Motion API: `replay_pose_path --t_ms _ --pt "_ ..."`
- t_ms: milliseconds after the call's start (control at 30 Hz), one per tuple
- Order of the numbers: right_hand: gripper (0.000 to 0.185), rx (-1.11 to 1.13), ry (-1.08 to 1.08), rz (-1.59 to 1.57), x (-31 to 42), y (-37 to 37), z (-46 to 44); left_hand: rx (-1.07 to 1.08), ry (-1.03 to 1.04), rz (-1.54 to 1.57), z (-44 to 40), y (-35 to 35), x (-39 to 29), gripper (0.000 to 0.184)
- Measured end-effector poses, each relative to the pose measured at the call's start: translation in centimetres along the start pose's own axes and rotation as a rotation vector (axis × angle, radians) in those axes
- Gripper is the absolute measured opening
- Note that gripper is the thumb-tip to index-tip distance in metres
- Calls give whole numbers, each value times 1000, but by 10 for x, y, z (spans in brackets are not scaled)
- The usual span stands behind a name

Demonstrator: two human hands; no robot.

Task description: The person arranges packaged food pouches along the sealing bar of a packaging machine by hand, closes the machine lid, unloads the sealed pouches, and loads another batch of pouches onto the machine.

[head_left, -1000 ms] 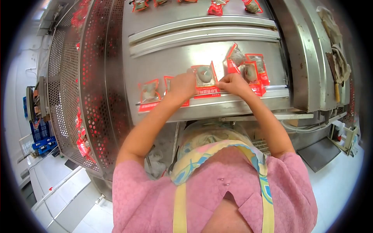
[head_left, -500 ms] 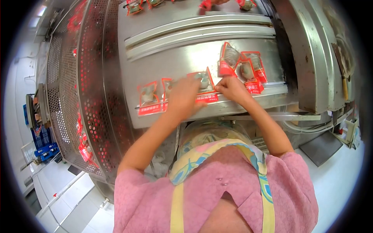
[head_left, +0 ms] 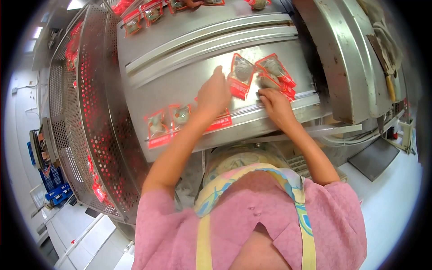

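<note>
My left hand [head_left: 214,95] is raised over the row of packets at the front edge, one finger stretched up beside a red-edged clear packet [head_left: 242,71] that lies aslant. My right hand [head_left: 278,107] is just below two overlapping packets [head_left: 275,67], its fingers slightly apart and bent, with nothing visible between them. Left of my left hand, two packets with greyish-green contents, one at the far left [head_left: 157,126] and one beside it [head_left: 181,115], lie along the metal rail. Another packet [head_left: 219,123] is partly hidden under my left hand.
Two raised metal bars [head_left: 211,42] cross the steel surface [head_left: 171,83]. More packets [head_left: 153,14] and part of another person's hand [head_left: 192,3] are at the far side. A perforated metal guard [head_left: 96,108] stands left; a metal housing [head_left: 335,58] stands right.
The view has shifted, moving the machine leftward. My left hand has gone from the row up towards the slanted packet. My right hand has left the row's rightmost packet and is beside the loose packets.
</note>
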State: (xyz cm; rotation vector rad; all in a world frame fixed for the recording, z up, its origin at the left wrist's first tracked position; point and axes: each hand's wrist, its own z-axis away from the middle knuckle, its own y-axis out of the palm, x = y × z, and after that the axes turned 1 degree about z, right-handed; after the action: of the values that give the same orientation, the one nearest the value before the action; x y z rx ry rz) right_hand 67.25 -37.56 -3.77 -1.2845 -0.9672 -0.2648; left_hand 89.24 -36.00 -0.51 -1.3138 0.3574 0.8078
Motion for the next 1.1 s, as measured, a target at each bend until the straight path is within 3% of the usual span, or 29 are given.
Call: replay_pose_path --t_ms 133,333,533,633,733,833,933,1100 --pt "26 -14 113 -15 3 -2 -17 126 -84 68 -44 36 20 55" --pt "32 113 457 -292 -12 -4 -46 376 -454 579 -37 23 -3 31" --pt "27 326 648 -496 -4 -14 -61 377 -528 808 -26 29 -11 19" --pt "24 423 610 -608 -15 -14 -64 415 -474 818 -24 23 -11 19" --pt "21 487 506 -555 -34 -15 -62 440 -393 518 -23 21 3 20" --pt "21 427 304 -227 -38 -15 -49 259 -101 -184 -6 17 -1 26" --pt "22 378 241 -84 -31 -11 -40 139 -62 -459 13 26 -17 35" --pt "19 415 218 1 -31 -9 -38 197 -111 -480 15 25 -22 35"
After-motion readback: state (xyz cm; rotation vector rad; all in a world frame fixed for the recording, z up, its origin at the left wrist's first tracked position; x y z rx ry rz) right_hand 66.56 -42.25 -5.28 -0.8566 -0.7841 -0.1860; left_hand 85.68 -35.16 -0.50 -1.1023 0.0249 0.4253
